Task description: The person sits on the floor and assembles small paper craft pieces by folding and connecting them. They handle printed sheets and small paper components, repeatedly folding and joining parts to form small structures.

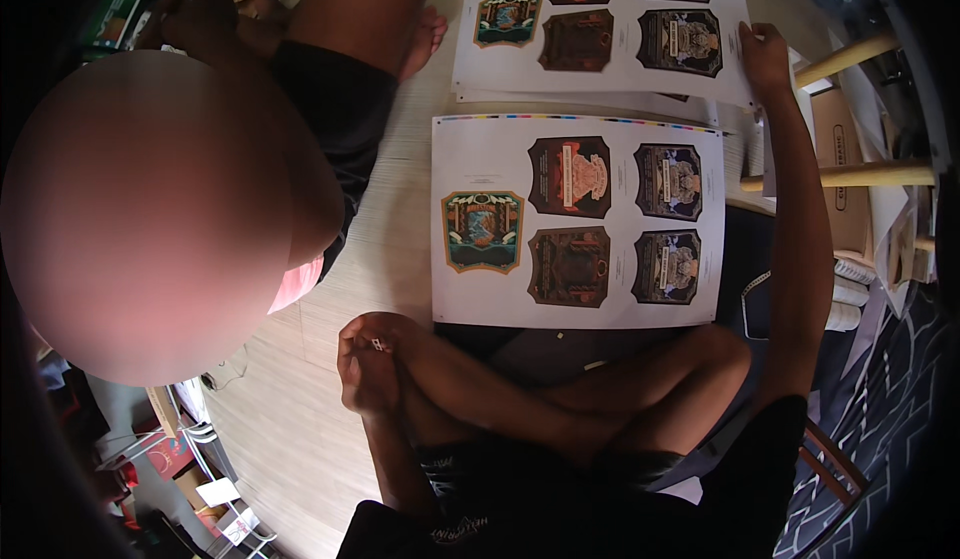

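My right hand (pixel 765 59) reaches forward and grips the right edge of a printed sheet of labels (pixel 625 34). This white sheet lies at the far side, over at least one more sheet whose edge shows below it. A second label sheet (pixel 620 184) lies flat in front of my crossed legs, with a colour strip along its far edge. Both bear dark, shield-shaped label designs. At my left knee, my left hand (pixel 366 369) is closed with its fingers curled. A small whitish thing (pixel 377 344) shows at these fingers; its kind is unclear.
Another person (pixel 330 99) sits on the wood-look floor (pixel 290 409) to the left, hands near a dark object. Wooden legs (pixel 850 174) and a cardboard box (pixel 840 139) stand at right, beside a patterned dark cloth (pixel 870 429). Boxes and clutter (pixel 180 459) fill the lower left.
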A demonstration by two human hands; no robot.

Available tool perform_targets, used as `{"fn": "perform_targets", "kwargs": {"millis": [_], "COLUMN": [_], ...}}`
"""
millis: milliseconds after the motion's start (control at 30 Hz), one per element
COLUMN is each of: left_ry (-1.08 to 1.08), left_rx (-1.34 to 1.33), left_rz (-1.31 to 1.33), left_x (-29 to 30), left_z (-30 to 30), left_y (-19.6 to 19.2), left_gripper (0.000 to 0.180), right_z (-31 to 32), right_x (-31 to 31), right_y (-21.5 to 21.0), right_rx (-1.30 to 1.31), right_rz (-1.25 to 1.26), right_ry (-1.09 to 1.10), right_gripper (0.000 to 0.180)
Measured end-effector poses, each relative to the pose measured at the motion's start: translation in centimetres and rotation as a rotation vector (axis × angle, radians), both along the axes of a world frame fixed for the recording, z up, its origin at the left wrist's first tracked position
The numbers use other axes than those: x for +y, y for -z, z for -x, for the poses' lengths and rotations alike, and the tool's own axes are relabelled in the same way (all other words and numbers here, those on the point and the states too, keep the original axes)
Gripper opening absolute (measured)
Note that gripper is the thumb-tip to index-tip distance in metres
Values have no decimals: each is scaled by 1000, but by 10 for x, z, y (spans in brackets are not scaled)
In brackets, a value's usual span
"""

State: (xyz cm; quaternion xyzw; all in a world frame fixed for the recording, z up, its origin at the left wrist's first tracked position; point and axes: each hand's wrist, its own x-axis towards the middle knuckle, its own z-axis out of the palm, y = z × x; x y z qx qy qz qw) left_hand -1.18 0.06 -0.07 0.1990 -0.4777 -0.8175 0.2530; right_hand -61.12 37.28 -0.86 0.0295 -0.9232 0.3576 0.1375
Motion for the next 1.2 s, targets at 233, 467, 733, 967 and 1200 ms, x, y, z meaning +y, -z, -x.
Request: {"fn": "perform_targets", "kwargs": {"millis": [233, 467, 733, 967, 1200], "left_ry": [31, -38, 17, 255, 164], "left_rx": [87, 55, -45, -387, -954], "left_rz": [-13, -21, 129, 873, 1267], "left_x": [-3, -2, 1, 29, -42], "left_z": [-12, -13, -6, 147, 354], "left_y": [4, 4, -3, -1, 83], "left_gripper": [66, 65, 56, 35, 51], "right_z": [-45, -65, -128, -53, 0], "right_x": [14, 33, 52, 32, 23], "right_y": [-21, -27, 32, 67, 62], "right_rx": [-192, -207, -122, -32, -238], "right_rz": [597, 615, 487, 530, 802], "right_ry": [47, 79, 56, 71, 44], "right_gripper": [31, 32, 31, 36, 39]}}
